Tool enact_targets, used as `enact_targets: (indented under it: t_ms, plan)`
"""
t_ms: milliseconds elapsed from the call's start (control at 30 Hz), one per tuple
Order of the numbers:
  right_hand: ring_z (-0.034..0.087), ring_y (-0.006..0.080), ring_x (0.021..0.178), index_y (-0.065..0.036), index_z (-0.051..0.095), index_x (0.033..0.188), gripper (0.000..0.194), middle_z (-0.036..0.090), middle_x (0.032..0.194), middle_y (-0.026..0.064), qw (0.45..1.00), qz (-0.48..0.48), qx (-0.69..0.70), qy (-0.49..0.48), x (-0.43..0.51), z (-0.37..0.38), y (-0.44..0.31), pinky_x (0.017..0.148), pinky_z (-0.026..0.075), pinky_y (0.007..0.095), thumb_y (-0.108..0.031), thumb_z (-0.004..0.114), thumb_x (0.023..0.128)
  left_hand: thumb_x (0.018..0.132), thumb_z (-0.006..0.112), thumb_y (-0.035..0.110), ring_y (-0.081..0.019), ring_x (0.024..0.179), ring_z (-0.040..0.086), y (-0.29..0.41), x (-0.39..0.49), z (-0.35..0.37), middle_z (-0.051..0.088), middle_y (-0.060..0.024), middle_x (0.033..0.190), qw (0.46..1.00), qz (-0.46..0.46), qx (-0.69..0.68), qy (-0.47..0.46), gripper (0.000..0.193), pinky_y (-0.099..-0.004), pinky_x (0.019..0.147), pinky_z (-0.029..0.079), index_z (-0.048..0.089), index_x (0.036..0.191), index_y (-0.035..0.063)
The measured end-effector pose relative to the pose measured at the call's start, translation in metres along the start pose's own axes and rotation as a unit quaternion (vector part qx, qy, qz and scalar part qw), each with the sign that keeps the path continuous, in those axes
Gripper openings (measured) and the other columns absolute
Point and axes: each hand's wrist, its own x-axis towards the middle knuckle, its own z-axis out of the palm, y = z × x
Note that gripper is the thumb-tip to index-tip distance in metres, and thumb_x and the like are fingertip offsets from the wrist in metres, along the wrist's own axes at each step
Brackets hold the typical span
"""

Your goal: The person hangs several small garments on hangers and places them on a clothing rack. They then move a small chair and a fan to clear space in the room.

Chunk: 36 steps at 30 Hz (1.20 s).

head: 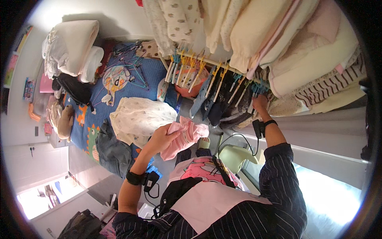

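Note:
Bunched in my left hand is a pink cloth garment, held just in front of a white patterned fabric bundle. My right hand reaches up to the far right part of the clothes rail, its fingers around or against a light-coloured hanger piece among blue hangers. Exactly what those fingers grip is too small to tell. Yellow and white clip hangers line the rail to the left, with dark clothes and jeans hanging beneath.
Cream garments hang above the rail. At left, a blue bed bears loose hangers, a dark grey garment, a black bag and folded bedding. A green chair stands below the rail, near a cable.

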Motion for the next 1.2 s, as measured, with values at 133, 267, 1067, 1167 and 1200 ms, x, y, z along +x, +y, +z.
enact_targets:
  t_ms: [133, 267, 1067, 1167, 1200]
  plan:
    - [0.048, 0.0230, 0.043, -0.002, 0.057, 0.063, 0.040, 0.048, 0.051, 0.0087, 0.972, -0.116, -0.203, 0.017, -0.025, -0.024, -0.039, 0.038, 0.041, 0.0364, -0.033, 0.047, 0.085, 0.084, 0.049, 0.021, -0.0189, 0.070, 0.056, 0.008, -0.009, -0.016, 0.059, -0.0132, 0.080, 0.996, -0.025, 0.088, 0.017, 0.024, -0.0293, 0.065, 0.043, 0.057, 0.100, 0.0050]
    - [0.035, 0.0218, 0.035, -0.003, 0.045, 0.046, 0.044, 0.035, 0.040, 0.0077, 0.972, -0.236, -0.014, -0.004, -0.044, -0.018, -0.123, 0.037, 0.035, 0.0376, -0.026, 0.053, 0.083, 0.084, 0.048, 0.017, -0.0203, 0.075, 0.057, 0.017, -0.011, -0.021, 0.059, -0.0155, 0.083, 0.987, 0.049, 0.129, 0.078, 0.022, -0.0285, 0.068, 0.042, 0.058, 0.099, 0.0036]
    - [0.052, 0.0221, 0.047, -0.002, 0.048, 0.071, 0.025, 0.049, 0.050, 0.0091, 0.942, -0.179, 0.283, -0.018, -0.040, 0.069, -0.272, 0.046, 0.042, 0.0366, -0.023, 0.052, 0.082, 0.083, 0.047, 0.002, -0.0076, 0.080, 0.052, 0.006, -0.076, -0.110, 0.060, -0.0037, 0.088, 0.953, 0.078, -0.168, 0.238, 0.015, -0.0200, 0.070, 0.041, 0.058, 0.093, -0.0030]
    - [0.051, 0.0216, 0.044, -0.002, 0.047, 0.072, 0.023, 0.049, 0.049, 0.0074, 0.945, -0.174, 0.278, -0.018, -0.089, 0.071, -0.252, 0.045, 0.043, 0.0357, -0.022, 0.049, 0.083, 0.084, 0.047, 0.004, -0.0075, 0.079, 0.052, 0.015, -0.077, -0.120, 0.060, -0.0038, 0.087, 0.954, 0.096, -0.155, 0.239, 0.016, -0.0201, 0.070, 0.041, 0.058, 0.093, -0.0029]
    - [0.051, 0.0218, 0.042, -0.002, 0.046, 0.072, 0.023, 0.049, 0.049, 0.0077, 0.938, -0.192, 0.287, -0.027, -0.109, 0.070, -0.239, 0.044, 0.042, 0.0352, -0.021, 0.048, 0.084, 0.084, 0.047, 0.004, -0.0074, 0.079, 0.052, 0.018, -0.078, -0.123, 0.060, -0.0037, 0.086, 0.954, 0.095, -0.149, 0.240, 0.016, -0.0202, 0.070, 0.042, 0.058, 0.092, -0.0028]
